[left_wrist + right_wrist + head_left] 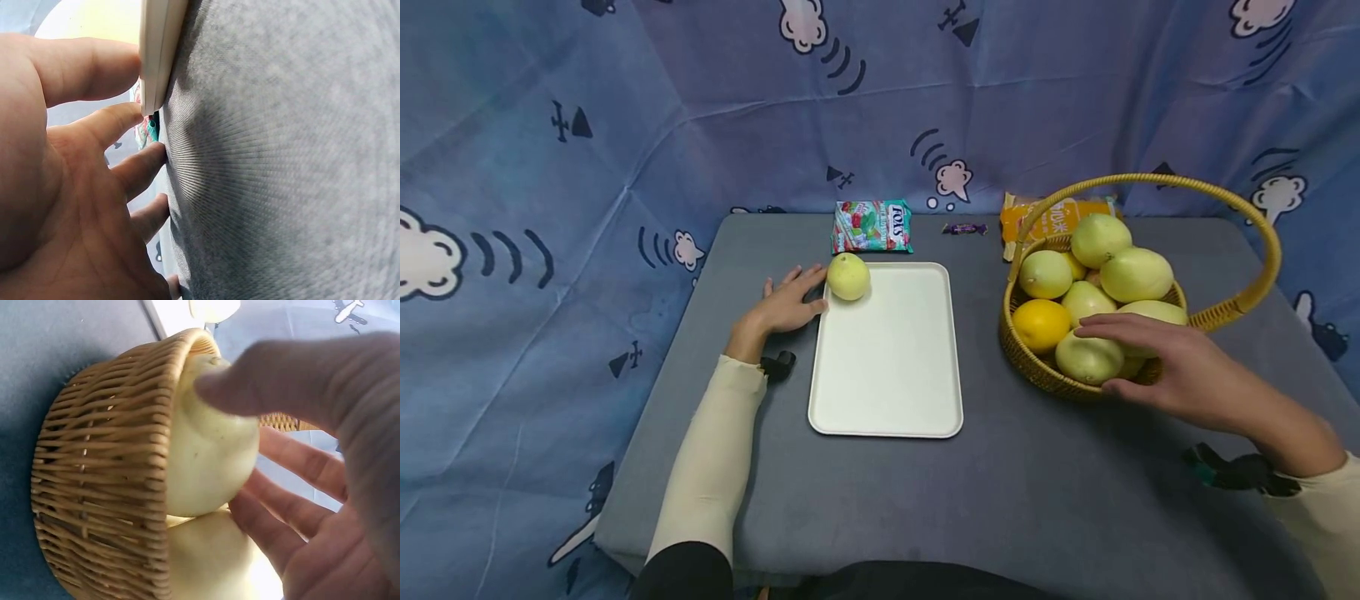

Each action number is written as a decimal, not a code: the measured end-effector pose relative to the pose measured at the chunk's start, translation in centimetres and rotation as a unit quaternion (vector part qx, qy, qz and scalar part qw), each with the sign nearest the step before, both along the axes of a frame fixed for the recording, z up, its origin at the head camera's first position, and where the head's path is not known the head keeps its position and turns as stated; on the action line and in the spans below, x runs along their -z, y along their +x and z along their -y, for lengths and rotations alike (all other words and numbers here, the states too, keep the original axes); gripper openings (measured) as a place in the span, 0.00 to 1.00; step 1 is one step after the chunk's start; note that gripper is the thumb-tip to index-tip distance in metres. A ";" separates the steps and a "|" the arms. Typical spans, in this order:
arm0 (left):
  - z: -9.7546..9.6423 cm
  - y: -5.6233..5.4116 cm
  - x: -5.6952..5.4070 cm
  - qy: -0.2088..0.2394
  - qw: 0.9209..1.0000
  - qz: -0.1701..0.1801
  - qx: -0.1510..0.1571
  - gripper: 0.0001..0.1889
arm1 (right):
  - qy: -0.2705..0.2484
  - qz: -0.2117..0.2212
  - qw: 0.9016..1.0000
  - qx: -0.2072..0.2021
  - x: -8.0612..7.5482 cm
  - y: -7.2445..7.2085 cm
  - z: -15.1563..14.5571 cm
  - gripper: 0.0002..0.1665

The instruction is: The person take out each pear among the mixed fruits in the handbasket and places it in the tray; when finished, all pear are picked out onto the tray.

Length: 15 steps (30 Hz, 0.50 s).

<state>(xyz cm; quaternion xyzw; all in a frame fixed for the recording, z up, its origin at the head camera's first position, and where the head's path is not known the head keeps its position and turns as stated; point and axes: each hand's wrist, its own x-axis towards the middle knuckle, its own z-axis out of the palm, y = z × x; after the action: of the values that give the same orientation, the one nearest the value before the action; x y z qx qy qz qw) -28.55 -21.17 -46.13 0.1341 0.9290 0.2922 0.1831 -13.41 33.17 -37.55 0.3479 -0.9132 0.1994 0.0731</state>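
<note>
My left hand (pixel 784 307) rests at the left edge of a white rectangular tray (pixel 891 358), its fingers spread. Thumb and index fingertips touch the tray's rim, while other fingertips meet the grey cloth in the left wrist view. On the tray's upper left corner sits a round yellow-green fruit (pixel 848 277). My right hand (pixel 1187 367) reaches over the front of a wicker basket (pixel 1030 362), thumb and spread fingers about a smooth pale green fruit (pixel 209 450). Whether the thumb touches that fruit is unclear. Beside it lies a yellow lemon-like fruit (pixel 1041 326).
More pale green fruits (pixel 1137 275) fill the basket, whose tall arched handle (pixel 1273 250) leans right. Behind the tray lie a teal FOX'S candy bag (pixel 872 226) and a small purple wrapped candy (pixel 965 228). An orange snack packet (pixel 1018 218) is partly hidden behind the basket.
</note>
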 end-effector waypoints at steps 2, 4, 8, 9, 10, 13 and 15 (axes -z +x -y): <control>0.0 0.0 0.0 0.000 1.000 0.000 -0.001 0.38 | 0.008 0.001 1.000 -0.007 0.2 -0.3 0.1 0.54; 0.0 0.0 0.1 0.000 1.000 0.001 -0.001 0.38 | 0.013 0.004 1.000 -0.009 0.2 -0.5 0.2 0.53; 0.0 0.0 0.1 0.001 1.000 0.002 -0.002 0.38 | 0.013 0.006 1.000 -0.007 0.3 -0.8 0.4 0.46; 0.0 0.0 0.1 0.000 1.000 0.002 -0.002 0.38 | 0.013 0.005 1.000 -0.007 0.3 -0.9 0.5 0.44; 0.0 0.0 0.1 0.000 1.000 0.001 -0.002 0.38 | 0.012 0.006 1.000 -0.009 0.4 -0.9 0.6 0.41; 0.0 0.0 0.0 -0.001 1.000 0.001 -0.002 0.38 | 0.013 0.005 1.000 -0.011 0.6 -1.1 0.7 0.35; 0.0 0.0 0.0 -0.002 1.000 0.000 -0.003 0.38 | 0.018 0.001 1.000 -0.013 0.7 -1.1 0.9 0.34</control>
<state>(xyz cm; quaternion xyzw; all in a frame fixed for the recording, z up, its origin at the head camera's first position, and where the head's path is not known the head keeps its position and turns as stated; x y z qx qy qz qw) -28.54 -21.15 -46.14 0.1313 0.9300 0.2906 0.1826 -14.52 32.29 -38.26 0.3604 -0.9121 0.1846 0.0634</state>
